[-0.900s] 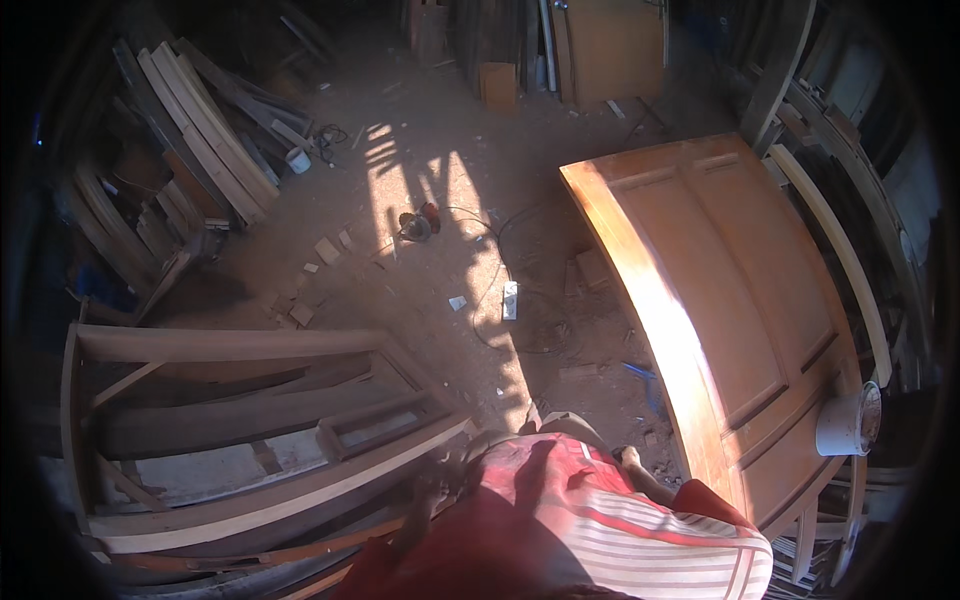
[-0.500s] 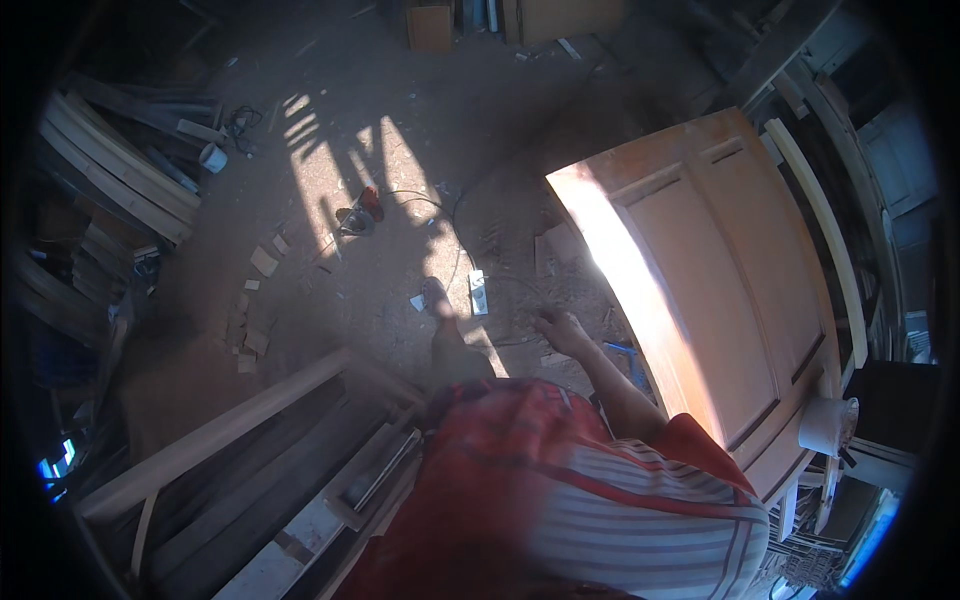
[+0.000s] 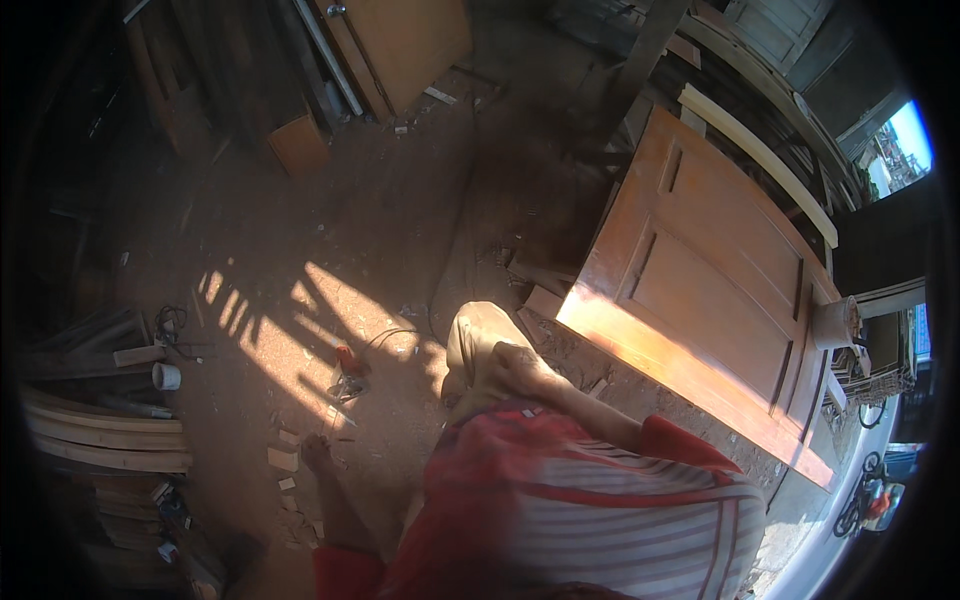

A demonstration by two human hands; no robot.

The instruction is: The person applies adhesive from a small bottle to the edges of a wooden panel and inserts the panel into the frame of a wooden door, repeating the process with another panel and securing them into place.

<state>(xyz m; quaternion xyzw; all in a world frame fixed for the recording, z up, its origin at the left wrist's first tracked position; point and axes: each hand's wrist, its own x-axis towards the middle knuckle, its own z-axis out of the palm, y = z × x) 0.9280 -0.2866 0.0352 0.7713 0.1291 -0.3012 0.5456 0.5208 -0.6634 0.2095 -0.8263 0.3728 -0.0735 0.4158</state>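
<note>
Where the left hand [image 3: 317, 453] hangs, offcuts [image 3: 283, 460] look blocky (and pale).

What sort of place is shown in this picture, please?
Most likely a carpentry workshop: a large panelled wooden door stands at the right, long pale boards are stacked at the left, and wood offcuts lie on the dusty floor.

The person's left forearm [image 3: 345, 515] points between eleven and twelve o'clock; the left hand [image 3: 318, 453] at its end is dim, its fingers hard to make out. The right forearm [image 3: 595, 408] slants toward ten o'clock, and the right hand [image 3: 521, 370] overlaps the forward leg [image 3: 480, 335]; whether they touch is unclear.
</note>
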